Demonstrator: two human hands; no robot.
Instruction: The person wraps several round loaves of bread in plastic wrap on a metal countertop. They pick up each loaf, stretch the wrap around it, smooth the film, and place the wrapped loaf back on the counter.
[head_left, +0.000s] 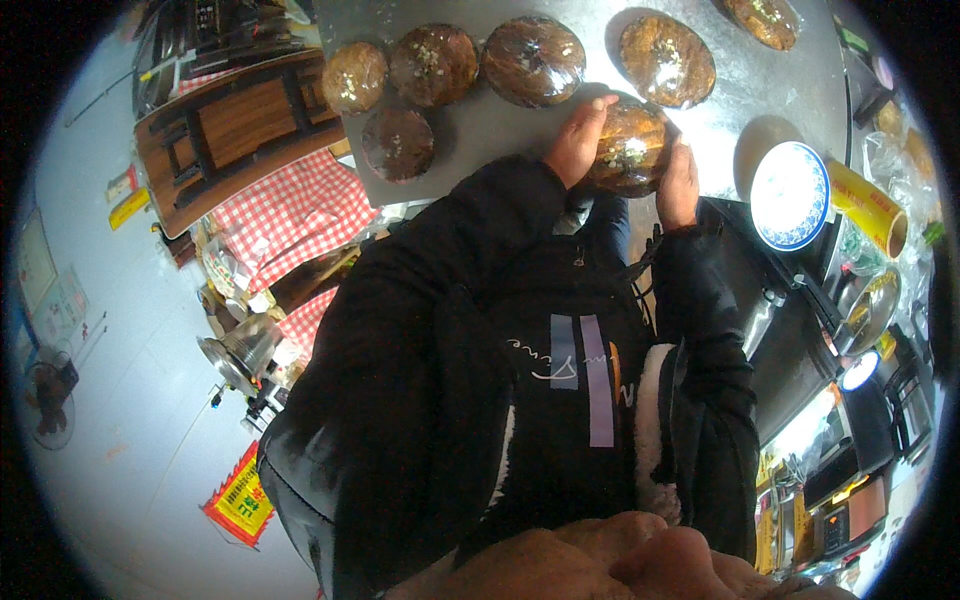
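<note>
Between my two hands is a round, dark brown food portion, glossy under clear plastic film, with pale chopped bits on top. My left hand grips its left side with the thumb along the upper rim. On the opposite side, the fingers of my right hand press against the edge. It is at the near edge of a metal table; whether it touches the top I cannot tell. Similar wrapped rounds lie beyond, among them one straight ahead and another to the right.
A smaller wrapped round sits near the table's left corner. At the right stand a blue-and-white plate and a yellow roll. To the left are a folded wooden table and a red-checked cloth.
</note>
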